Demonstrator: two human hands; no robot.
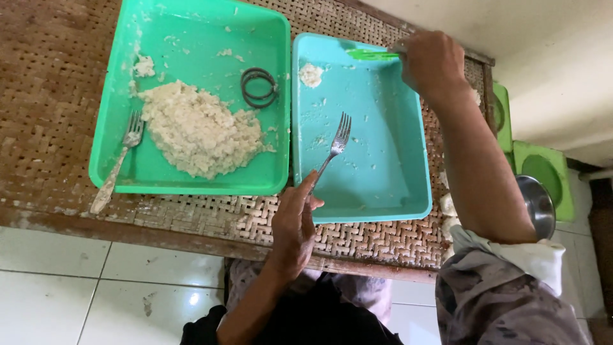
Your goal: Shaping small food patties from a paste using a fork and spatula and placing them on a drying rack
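The woven counter (57, 96) carries two trays side by side, their long edges touching: a green tray (191, 25) on my left and a turquoise tray (389, 160) on my right. The green tray holds one big heap of pale, crumbly mash (201, 131), one small lump near its far left wall, a pair of dark rings (258, 87) lying overlapped beside the heap, and one fork (118, 163) leaning over its left rim with the handle out on the counter. The turquoise tray is nearly bare, with one small lump of mash (311, 75) in its far left corner and scattered crumbs. My right hand (431, 64) reaches over the far rim of that tray, fingers closed tight around a green scraper (370, 55) whose blade points left over the tray. My left hand (295, 223) sits at the near rim, fingers pinched on the handle end of a second fork (337, 142), its tines lying in the turquoise tray. That makes two trays, two forks, two rings and one scraper
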